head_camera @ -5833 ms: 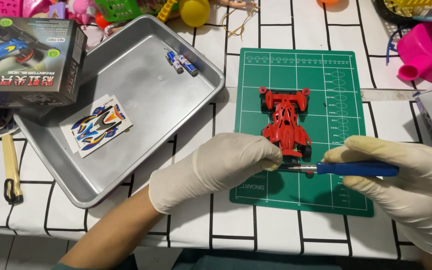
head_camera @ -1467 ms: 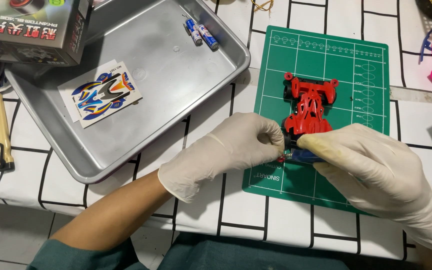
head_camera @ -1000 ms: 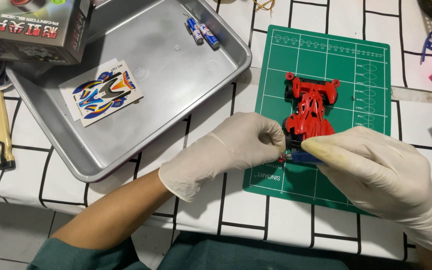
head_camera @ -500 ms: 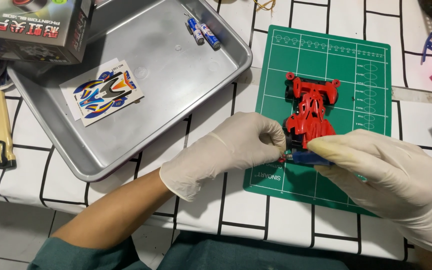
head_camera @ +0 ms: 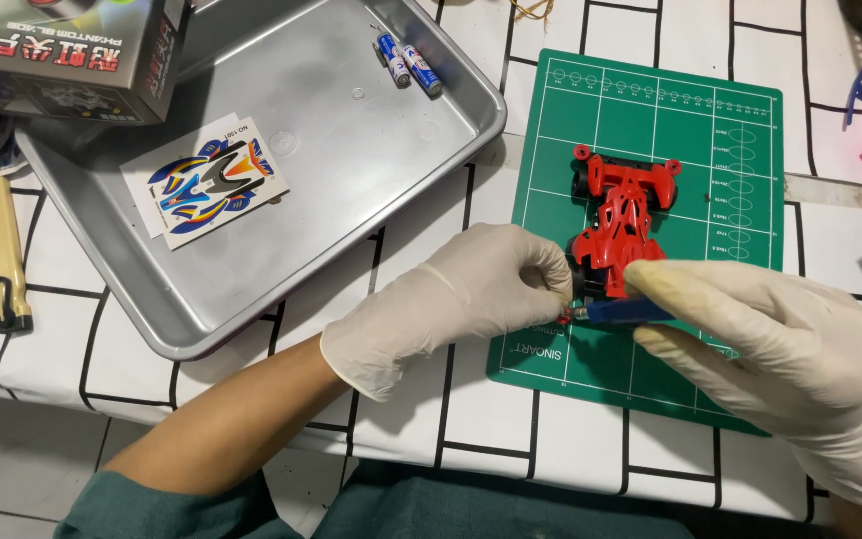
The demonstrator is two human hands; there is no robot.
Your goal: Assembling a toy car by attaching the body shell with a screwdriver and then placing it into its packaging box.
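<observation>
red toy car (head_camera: pixel 619 225) lies lengthwise up the mat; left hand (head_camera: pixel 451 299) pinches its near end, right hand (head_camera: pixel 780 349) grips a blue-handled tool (head_camera: pixel 619 312).

A dark box (head_camera: pixel 62 55) with a coloured car picture lay at the far left, well beyond the left hand (head_camera: pixel 451 299), overlapping the tray's (head_camera: pixel 351 200) corner. A white sticker sheet (head_camera: pixel 207 182) with blue, red and yellow shapes lay in the tray, left of that hand.

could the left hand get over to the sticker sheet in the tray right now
Probably yes. The left hand sits just outside the metal tray, and bare tray floor lies between it and the sticker sheet.
</observation>
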